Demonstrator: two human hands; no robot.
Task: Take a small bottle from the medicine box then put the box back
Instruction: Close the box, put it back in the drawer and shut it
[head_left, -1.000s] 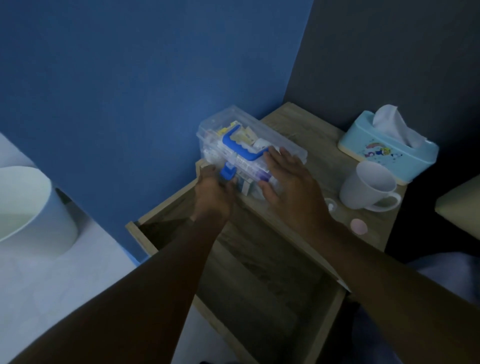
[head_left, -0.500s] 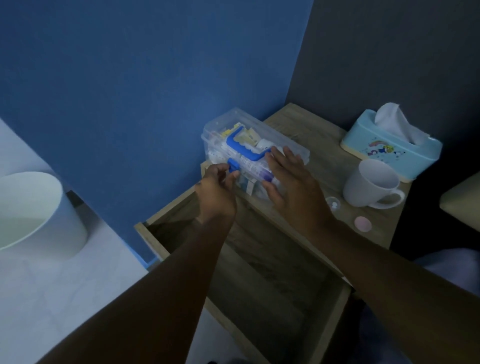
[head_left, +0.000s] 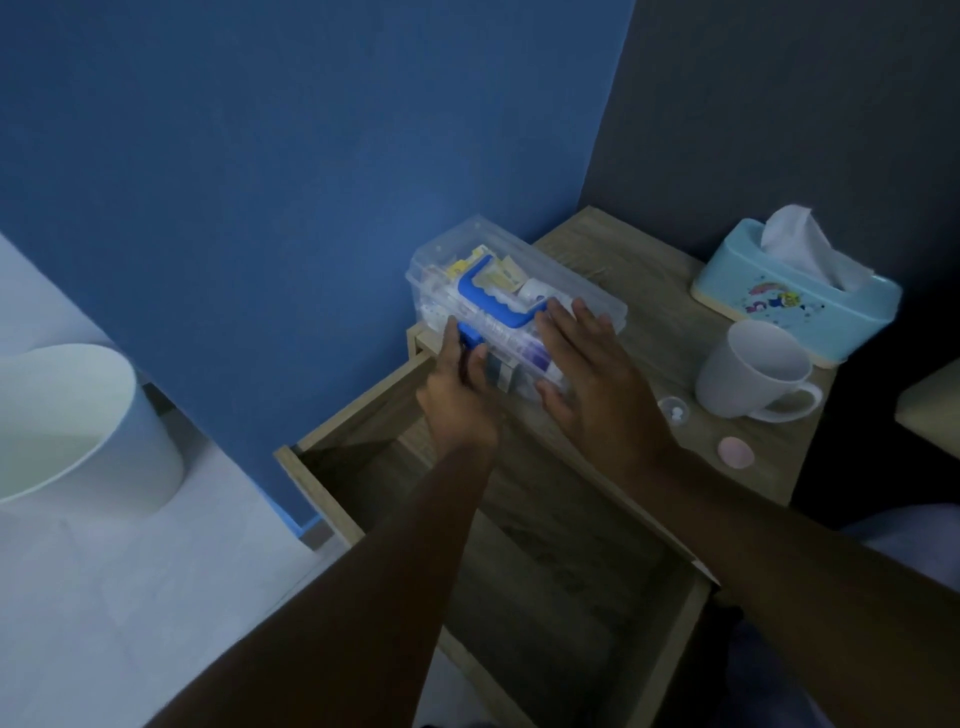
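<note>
Both our hands are on the clear plastic medicine box (head_left: 524, 291) at the wooden nightstand's (head_left: 644, 291) front-left edge, above the open drawer (head_left: 670, 654). Our left hand (head_left: 457, 400) pinches its blue latch (head_left: 470, 338); our right hand (head_left: 597, 384) lies flat, fingers spread, on the lid.

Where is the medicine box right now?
In the head view, the medicine box sits on the nightstand's left end against the blue wall, above the open drawer, under both hands.

Both forearms are bare to the frame's edge, with no sleeves, watch or rings showing on the left hand (head_left: 457, 400) or right hand (head_left: 597, 384).
</note>
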